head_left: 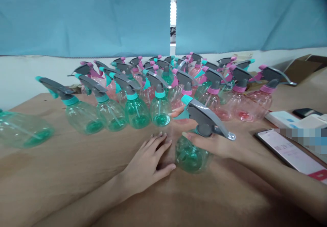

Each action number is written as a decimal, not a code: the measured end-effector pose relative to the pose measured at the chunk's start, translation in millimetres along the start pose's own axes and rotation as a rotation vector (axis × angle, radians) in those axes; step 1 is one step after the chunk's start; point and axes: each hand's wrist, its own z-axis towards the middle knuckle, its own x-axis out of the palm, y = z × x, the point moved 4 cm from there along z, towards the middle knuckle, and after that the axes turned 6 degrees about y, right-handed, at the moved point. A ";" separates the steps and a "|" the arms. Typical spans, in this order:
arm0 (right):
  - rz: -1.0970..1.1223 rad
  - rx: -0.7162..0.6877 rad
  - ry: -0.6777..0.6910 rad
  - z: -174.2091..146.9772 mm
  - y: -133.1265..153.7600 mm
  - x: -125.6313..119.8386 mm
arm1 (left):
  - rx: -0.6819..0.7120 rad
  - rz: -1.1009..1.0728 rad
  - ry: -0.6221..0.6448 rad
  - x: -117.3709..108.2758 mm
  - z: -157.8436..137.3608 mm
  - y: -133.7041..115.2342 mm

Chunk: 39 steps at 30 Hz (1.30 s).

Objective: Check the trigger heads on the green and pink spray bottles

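My right hand (204, 141) is wrapped round the neck of a green spray bottle (191, 157) with a grey and turquoise trigger head. The bottle stands close in front of me, its nozzle pointing left and away. Flat on the table lies my left hand (153, 157), fingers spread, just left of that bottle and holding nothing. Beyond it stands a front row of clear green spray bottles, among them one with a turquoise collar (160, 109). Pink spray bottles (241, 106) continue this row to the right.
More pink and green bottles crowd behind. One green bottle (24, 130) sits at the left edge of view. To the right lie a phone (288, 148) with a lit timer, a white box (283, 119) and a dark object (306, 112). An open cardboard box (304, 70) is behind, before blue curtains (84, 19).
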 end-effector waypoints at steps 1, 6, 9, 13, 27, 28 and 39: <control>0.019 -0.001 0.013 -0.1 -2.4 0.9 | 0.002 0.001 -0.001 -0.1 0.2 -0.1; 0.093 -0.006 0.038 -0.2 -8.1 2.6 | 0.005 -0.008 -0.005 -0.1 0.5 0.0; 0.128 -0.001 0.041 -0.2 -9.7 3.8 | 0.010 -0.008 -0.010 0.2 0.2 0.0; 0.174 -0.007 0.040 0.7 -11.0 4.8 | 0.006 -0.004 -0.003 0.1 -0.4 -0.2; 0.270 -0.077 0.029 4.2 -3.0 1.4 | 0.004 -0.006 0.008 -0.7 -0.5 -1.0; 0.273 -0.072 0.029 4.4 -2.5 1.4 | 0.006 -0.007 0.007 -0.7 -0.5 -1.1; 0.141 -0.013 0.060 1.3 -4.1 1.1 | 0.008 -0.022 0.001 -1.7 -0.7 -1.7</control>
